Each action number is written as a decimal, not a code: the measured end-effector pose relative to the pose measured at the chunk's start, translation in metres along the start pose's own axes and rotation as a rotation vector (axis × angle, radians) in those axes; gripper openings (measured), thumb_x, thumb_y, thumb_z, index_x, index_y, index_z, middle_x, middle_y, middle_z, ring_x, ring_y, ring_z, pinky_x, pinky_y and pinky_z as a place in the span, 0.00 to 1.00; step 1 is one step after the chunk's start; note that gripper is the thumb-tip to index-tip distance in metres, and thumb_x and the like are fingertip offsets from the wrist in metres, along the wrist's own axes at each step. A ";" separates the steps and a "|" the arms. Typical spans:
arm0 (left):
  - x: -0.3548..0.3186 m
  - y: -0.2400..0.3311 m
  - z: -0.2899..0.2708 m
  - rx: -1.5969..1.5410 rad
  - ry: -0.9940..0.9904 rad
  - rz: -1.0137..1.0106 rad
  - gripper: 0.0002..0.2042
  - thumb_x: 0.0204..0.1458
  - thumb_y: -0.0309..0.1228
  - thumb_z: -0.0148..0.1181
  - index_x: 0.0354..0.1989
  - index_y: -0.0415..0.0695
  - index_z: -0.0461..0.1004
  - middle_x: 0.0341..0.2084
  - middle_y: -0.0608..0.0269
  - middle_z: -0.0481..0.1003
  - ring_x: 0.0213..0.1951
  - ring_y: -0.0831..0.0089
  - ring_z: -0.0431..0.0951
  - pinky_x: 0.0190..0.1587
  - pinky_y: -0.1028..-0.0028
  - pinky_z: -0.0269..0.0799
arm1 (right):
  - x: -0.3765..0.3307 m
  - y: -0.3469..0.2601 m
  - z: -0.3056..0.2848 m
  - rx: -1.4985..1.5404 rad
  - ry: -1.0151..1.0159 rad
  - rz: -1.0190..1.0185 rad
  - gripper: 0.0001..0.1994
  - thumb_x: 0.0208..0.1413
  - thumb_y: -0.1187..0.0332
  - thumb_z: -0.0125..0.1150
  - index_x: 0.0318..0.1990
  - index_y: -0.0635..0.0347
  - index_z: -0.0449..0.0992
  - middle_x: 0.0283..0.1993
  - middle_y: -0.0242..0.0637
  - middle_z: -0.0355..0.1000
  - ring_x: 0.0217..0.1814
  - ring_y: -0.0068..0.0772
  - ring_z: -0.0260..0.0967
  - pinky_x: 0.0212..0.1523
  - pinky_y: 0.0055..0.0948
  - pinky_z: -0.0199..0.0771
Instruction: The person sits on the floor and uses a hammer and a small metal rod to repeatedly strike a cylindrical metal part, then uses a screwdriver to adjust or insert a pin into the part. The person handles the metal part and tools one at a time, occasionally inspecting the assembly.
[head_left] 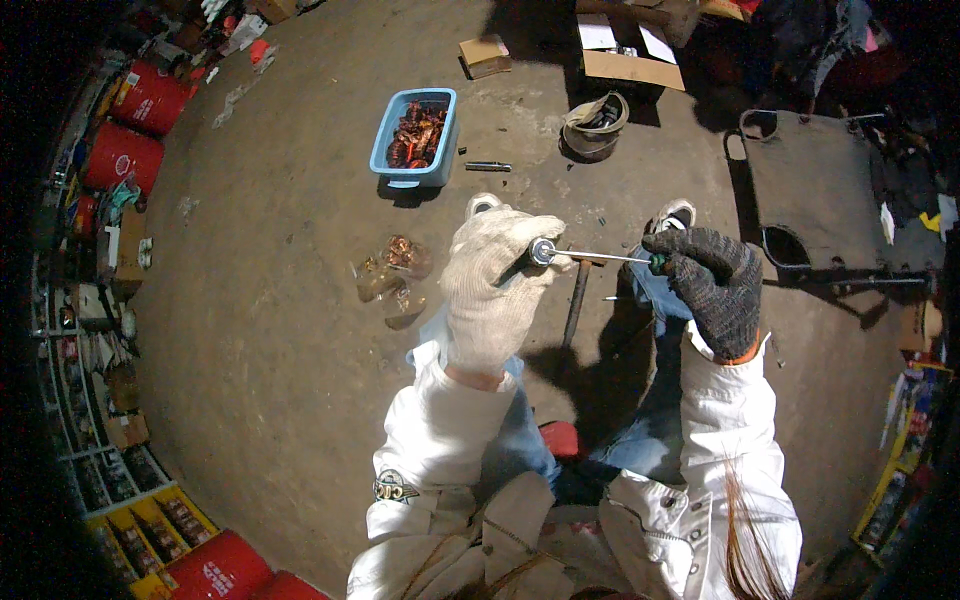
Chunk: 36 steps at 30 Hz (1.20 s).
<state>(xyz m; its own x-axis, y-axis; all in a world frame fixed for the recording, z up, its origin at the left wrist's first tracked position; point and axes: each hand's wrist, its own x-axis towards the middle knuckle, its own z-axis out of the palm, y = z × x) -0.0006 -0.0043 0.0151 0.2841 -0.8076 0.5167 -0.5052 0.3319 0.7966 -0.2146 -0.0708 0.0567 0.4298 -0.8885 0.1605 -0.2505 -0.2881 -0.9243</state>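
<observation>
My left hand [500, 280], in a cream knit glove, is closed around a short cylindrical metal part [542, 252] with its round end turned to the right. In a dark grey glove, my right hand [715, 285] grips the green handle [657, 263] of a screwdriver. Its thin shaft [605, 256] runs left to the end of the metal part; whether the tip is inside it I cannot tell. Below the shaft, a hammer [575, 310] with a dark handle is near my feet.
Clear bags of copper-coloured pieces [405, 255] lie left of my left hand. Ahead stand a blue tub [380, 150] of metal parts, a bucket [590, 145] and an open cardboard box [630, 70]. A dark cylinder [488, 166] lies beside the tub. Red drums [125, 157] line the left.
</observation>
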 end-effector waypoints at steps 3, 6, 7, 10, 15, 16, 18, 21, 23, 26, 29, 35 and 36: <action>0.002 0.000 -0.002 0.083 -0.016 0.051 0.19 0.33 0.17 0.68 0.38 0.42 0.77 0.37 0.60 0.75 0.43 0.64 0.75 0.52 0.68 0.67 | 0.000 0.000 -0.001 -0.038 0.012 -0.084 0.11 0.49 0.69 0.62 0.39 0.62 0.81 0.29 0.38 0.78 0.30 0.24 0.74 0.33 0.23 0.73; 0.004 0.000 -0.004 0.166 -0.006 0.125 0.19 0.32 0.18 0.68 0.38 0.42 0.77 0.36 0.59 0.76 0.44 0.63 0.74 0.54 0.66 0.66 | -0.002 -0.001 -0.002 -0.038 0.015 -0.105 0.10 0.48 0.71 0.63 0.39 0.62 0.81 0.29 0.38 0.78 0.29 0.24 0.75 0.33 0.23 0.74; 0.004 0.000 -0.004 0.193 -0.003 0.144 0.19 0.33 0.18 0.68 0.38 0.42 0.77 0.36 0.59 0.76 0.44 0.63 0.74 0.55 0.66 0.65 | -0.003 -0.001 -0.001 -0.034 0.014 -0.108 0.10 0.48 0.71 0.63 0.40 0.62 0.81 0.30 0.38 0.78 0.30 0.25 0.75 0.33 0.24 0.74; 0.003 -0.002 -0.003 0.150 0.024 0.124 0.19 0.33 0.16 0.67 0.38 0.42 0.77 0.37 0.59 0.76 0.44 0.64 0.75 0.54 0.67 0.67 | -0.004 -0.001 0.001 -0.022 0.010 -0.114 0.11 0.49 0.72 0.63 0.40 0.62 0.80 0.31 0.39 0.78 0.31 0.25 0.75 0.34 0.24 0.74; -0.002 -0.002 0.002 -0.068 0.070 -0.016 0.18 0.32 0.15 0.65 0.37 0.42 0.77 0.32 0.61 0.75 0.40 0.63 0.74 0.52 0.66 0.66 | 0.000 0.002 0.007 0.048 -0.040 -0.050 0.11 0.51 0.70 0.62 0.41 0.63 0.80 0.35 0.40 0.78 0.35 0.25 0.75 0.37 0.25 0.74; -0.003 -0.002 0.002 -0.097 0.070 -0.045 0.18 0.30 0.15 0.65 0.35 0.42 0.77 0.30 0.61 0.75 0.38 0.62 0.74 0.51 0.65 0.66 | 0.000 0.002 0.008 0.069 -0.060 -0.019 0.11 0.51 0.70 0.62 0.41 0.63 0.80 0.35 0.40 0.78 0.35 0.26 0.75 0.37 0.25 0.74; -0.003 -0.001 0.001 -0.050 0.065 -0.062 0.19 0.31 0.15 0.65 0.37 0.43 0.77 0.31 0.61 0.75 0.39 0.62 0.74 0.50 0.66 0.66 | 0.001 0.001 0.011 0.114 -0.075 0.025 0.11 0.52 0.69 0.61 0.42 0.64 0.79 0.35 0.41 0.78 0.35 0.27 0.75 0.38 0.25 0.74; 0.000 0.000 -0.002 0.090 0.059 -0.035 0.21 0.31 0.15 0.65 0.39 0.44 0.77 0.32 0.60 0.75 0.41 0.62 0.73 0.49 0.67 0.66 | 0.001 -0.002 0.012 -0.058 -0.123 0.059 0.12 0.53 0.68 0.60 0.41 0.65 0.79 0.35 0.43 0.78 0.35 0.32 0.76 0.37 0.26 0.74; 0.003 0.000 -0.004 0.211 0.051 0.035 0.22 0.32 0.16 0.65 0.40 0.45 0.77 0.33 0.60 0.75 0.41 0.61 0.73 0.49 0.67 0.65 | 0.002 0.000 0.012 -0.129 -0.163 -0.002 0.12 0.53 0.67 0.61 0.42 0.64 0.79 0.35 0.44 0.77 0.35 0.35 0.76 0.37 0.27 0.74; 0.005 -0.002 -0.008 0.339 0.000 0.121 0.20 0.35 0.18 0.63 0.41 0.45 0.76 0.34 0.60 0.75 0.42 0.61 0.73 0.49 0.67 0.65 | 0.001 0.006 0.012 -0.184 -0.227 -0.012 0.11 0.54 0.66 0.60 0.41 0.62 0.79 0.36 0.44 0.77 0.36 0.40 0.76 0.37 0.29 0.74; 0.006 -0.003 -0.011 0.325 -0.060 0.051 0.16 0.39 0.19 0.60 0.41 0.43 0.76 0.36 0.60 0.77 0.42 0.63 0.74 0.50 0.67 0.66 | -0.001 0.016 0.017 -0.221 -0.239 -0.164 0.10 0.55 0.67 0.56 0.42 0.58 0.79 0.38 0.43 0.77 0.38 0.41 0.75 0.38 0.31 0.74; -0.001 0.002 -0.002 0.206 -0.078 -0.097 0.18 0.39 0.24 0.64 0.42 0.47 0.78 0.32 0.60 0.75 0.40 0.60 0.72 0.46 0.65 0.67 | -0.002 0.025 0.039 -0.146 -0.271 -0.089 0.11 0.56 0.69 0.52 0.43 0.53 0.78 0.41 0.41 0.76 0.41 0.39 0.74 0.41 0.31 0.73; -0.001 0.002 -0.001 0.181 -0.103 -0.084 0.18 0.38 0.24 0.65 0.42 0.48 0.78 0.32 0.59 0.75 0.40 0.60 0.72 0.46 0.66 0.68 | -0.002 0.024 0.041 -0.152 -0.248 -0.105 0.10 0.57 0.68 0.52 0.43 0.54 0.78 0.40 0.41 0.76 0.40 0.39 0.74 0.40 0.30 0.73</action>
<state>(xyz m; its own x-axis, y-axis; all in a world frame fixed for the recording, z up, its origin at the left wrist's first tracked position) -0.0015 -0.0024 0.0162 0.2514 -0.8773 0.4088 -0.6237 0.1761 0.7615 -0.1855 -0.0617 0.0198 0.6540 -0.7423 0.1456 -0.3123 -0.4403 -0.8418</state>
